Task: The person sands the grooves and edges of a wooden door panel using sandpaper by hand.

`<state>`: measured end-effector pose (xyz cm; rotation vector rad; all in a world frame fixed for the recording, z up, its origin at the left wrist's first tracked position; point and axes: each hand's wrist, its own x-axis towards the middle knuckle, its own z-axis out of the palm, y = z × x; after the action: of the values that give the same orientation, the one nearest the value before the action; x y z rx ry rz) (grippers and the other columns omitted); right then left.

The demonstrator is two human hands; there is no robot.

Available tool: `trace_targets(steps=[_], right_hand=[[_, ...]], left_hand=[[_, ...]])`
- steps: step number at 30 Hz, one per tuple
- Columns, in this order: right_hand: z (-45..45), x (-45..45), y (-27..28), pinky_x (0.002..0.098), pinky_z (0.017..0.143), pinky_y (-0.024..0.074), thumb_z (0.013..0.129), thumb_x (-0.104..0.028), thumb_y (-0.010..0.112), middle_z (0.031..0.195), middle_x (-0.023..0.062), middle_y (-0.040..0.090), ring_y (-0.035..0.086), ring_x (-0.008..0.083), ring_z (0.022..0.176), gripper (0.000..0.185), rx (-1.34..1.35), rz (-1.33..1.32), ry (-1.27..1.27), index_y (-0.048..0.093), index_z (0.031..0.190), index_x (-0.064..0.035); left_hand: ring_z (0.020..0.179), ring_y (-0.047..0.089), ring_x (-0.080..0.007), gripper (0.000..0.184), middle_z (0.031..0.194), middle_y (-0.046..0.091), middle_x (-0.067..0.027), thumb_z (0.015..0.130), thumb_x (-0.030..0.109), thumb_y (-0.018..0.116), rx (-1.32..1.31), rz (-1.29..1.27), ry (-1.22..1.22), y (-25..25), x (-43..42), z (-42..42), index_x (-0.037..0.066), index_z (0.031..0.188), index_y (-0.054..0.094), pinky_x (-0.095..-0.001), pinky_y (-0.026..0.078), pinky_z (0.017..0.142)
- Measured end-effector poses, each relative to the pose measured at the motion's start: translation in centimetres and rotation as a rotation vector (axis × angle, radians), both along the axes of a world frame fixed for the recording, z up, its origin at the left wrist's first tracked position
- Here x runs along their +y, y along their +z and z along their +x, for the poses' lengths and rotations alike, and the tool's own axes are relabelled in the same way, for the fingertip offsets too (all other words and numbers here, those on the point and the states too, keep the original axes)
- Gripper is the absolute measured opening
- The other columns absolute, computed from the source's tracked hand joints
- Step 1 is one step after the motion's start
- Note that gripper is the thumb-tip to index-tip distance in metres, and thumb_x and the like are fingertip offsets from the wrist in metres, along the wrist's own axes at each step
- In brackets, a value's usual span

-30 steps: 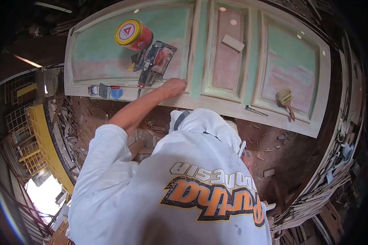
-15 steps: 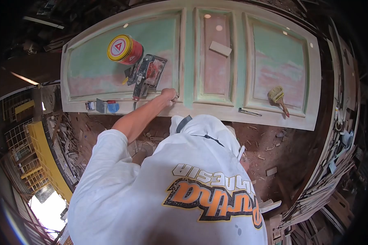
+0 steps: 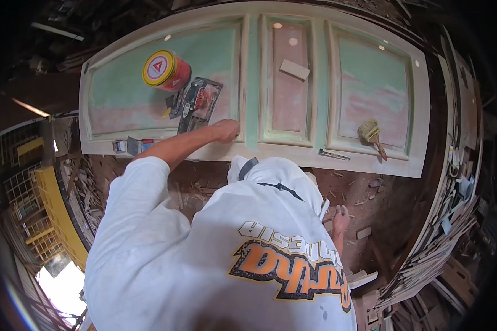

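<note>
My left hand (image 3: 225, 131) is closed at the lower right corner of the left panel, against its moulding. Whatever its fingers hold, if anything, is hidden. Beneath it lies a pale wooden door (image 3: 252, 83) with green and pinkish panels. A power sander (image 3: 204, 102) rests just beyond my left wrist, and my forearm crosses in front of its near end. Beside the sander is a red can (image 3: 176, 77) with a yellow rim. My right hand (image 3: 341, 217) hangs low by my side, off the door, with its fingers loosely apart and nothing seen in them.
A light block (image 3: 295, 70) lies on the middle panel, a brush (image 3: 371, 135) on the right panel. A narrow tool (image 3: 334, 155) sits along the near edge. Scrapers (image 3: 135, 145) lie at the left. Stacked boards (image 3: 436, 248) stand right; wood scraps litter the floor.
My left hand has shifted slightly left and its forearm has swung up over the near end of the sander. My right hand has come out into view beside my body.
</note>
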<state>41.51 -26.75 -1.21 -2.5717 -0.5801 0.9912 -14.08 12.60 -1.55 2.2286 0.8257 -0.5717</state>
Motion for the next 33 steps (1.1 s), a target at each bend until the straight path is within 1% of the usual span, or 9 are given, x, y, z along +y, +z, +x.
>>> trace_targets(steps=[3,7,12,13,14,23,26,29,33], right_hand=[[-0.6,-0.6,-0.9,0.0425,0.113,0.0507,0.105,-0.028,0.072,0.14,0.0248,0.073,0.068,0.0366,0.133,0.049,-0.032,0.008,-0.02,0.07,0.139,0.0067],[-1.7,-4.3,-4.3,0.0436,0.11,0.0533,0.104,-0.03,0.074,0.135,0.0258,0.075,0.07,0.0378,0.13,0.049,0.047,-0.309,0.216,0.071,0.137,0.0063],[-3.2,-6.5,-6.6,0.0433,0.11,0.0533,0.104,-0.03,0.075,0.135,0.0255,0.076,0.07,0.0379,0.13,0.049,0.325,-0.496,0.426,0.071,0.137,0.0069],[-3.1,-6.3,-6.8,0.0433,0.11,0.0534,0.104,-0.03,0.075,0.135,0.0254,0.076,0.07,0.0379,0.13,0.05,0.341,-0.482,0.419,0.071,0.137,0.007],[-2.8,-6.1,-6.8,0.0432,0.11,0.0534,0.104,-0.03,0.075,0.135,0.0254,0.076,0.07,0.0379,0.13,0.05,0.341,-0.461,0.404,0.071,0.137,0.0071],[0.6,0.4,-1.2,0.0425,0.112,0.0521,0.105,-0.03,0.075,0.136,0.0245,0.076,0.07,0.0368,0.131,0.051,-0.024,0.068,-0.03,0.07,0.137,0.0094],[-0.2,0.3,-1.2,0.042,0.113,0.0511,0.105,-0.031,0.074,0.134,0.0253,0.076,0.07,0.0341,0.131,0.049,-0.047,0.123,-0.076,0.072,0.136,0.0075],[-3.2,0.1,0.8,0.0429,0.109,0.0532,0.106,-0.031,0.069,0.129,0.025,0.078,0.072,0.0322,0.126,0.045,-0.076,-0.044,0.126,0.075,0.135,0.0027],[-2.7,-6.9,-4.5,0.043,0.111,0.0517,0.11,-0.032,0.067,0.142,0.0189,0.072,0.069,0.0278,0.127,0.051,0.536,-0.284,0.235,0.064,0.151,-0.0032]], left_hand=[[0.082,0.078,-0.04,0.021,0.085,0.075,-0.0265,0.094,0.007,0.057,0.059,-0.095,0.253,-2.5,-0.9,0.4,-0.004,0.083,0.073,-0.0541,0.06,0.069],[0.076,0.074,-0.0375,0.02,0.084,0.073,-0.0244,0.092,0.006,0.058,0.074,-0.372,1.337,-2.3,-3.0,1.6,-0.004,0.083,0.072,-0.0529,0.057,0.067],[0.07,0.07,-0.0343,0.018,0.082,0.07,-0.0217,0.089,0.004,0.058,-0.091,-0.109,0.747,0.7,-3.5,0.8,-0.005,0.082,0.071,-0.0512,0.053,0.066],[0.086,0.075,-0.0495,0.014,0.091,0.077,-0.0246,0.09,0.009,0.062,-0.248,0.056,0.588,-3.6,-4.6,-1.1,0.002,0.089,0.074,-0.0528,0.06,0.081],[0.086,0.075,-0.0495,0.014,0.091,0.077,-0.0246,0.09,0.009,0.062,-0.251,0.064,0.591,-3.1,-4.0,-1.1,0.002,0.089,0.074,-0.0528,0.06,0.081],[0.084,0.077,-0.0482,0.016,0.086,0.074,-0.0316,0.089,0.007,0.062,-0.17,0.119,-0.177,-1.3,-0.1,-0.9,-0.004,0.086,0.073,-0.0563,0.061,0.072],[0.078,0.078,-0.0412,0.014,0.082,0.074,-0.0256,0.089,0.006,0.063,0.101,0.0,0.075,-2.9,-0.6,0.8,-0.003,0.087,0.073,-0.0541,0.059,0.065],[0.07,0.072,-0.0355,0.02,0.077,0.067,-0.0188,0.09,-0.001,0.053,0.218,-0.421,1.402,0.1,-0.9,3.4,-0.007,0.086,0.071,-0.0538,0.053,0.06],[0.071,0.072,-0.0413,0.017,0.074,0.066,-0.0188,0.09,0.002,0.056,0.018,-0.436,1.519,-2.0,-2.8,2.8,-0.004,0.091,0.072,-0.0546,0.054,0.064]])
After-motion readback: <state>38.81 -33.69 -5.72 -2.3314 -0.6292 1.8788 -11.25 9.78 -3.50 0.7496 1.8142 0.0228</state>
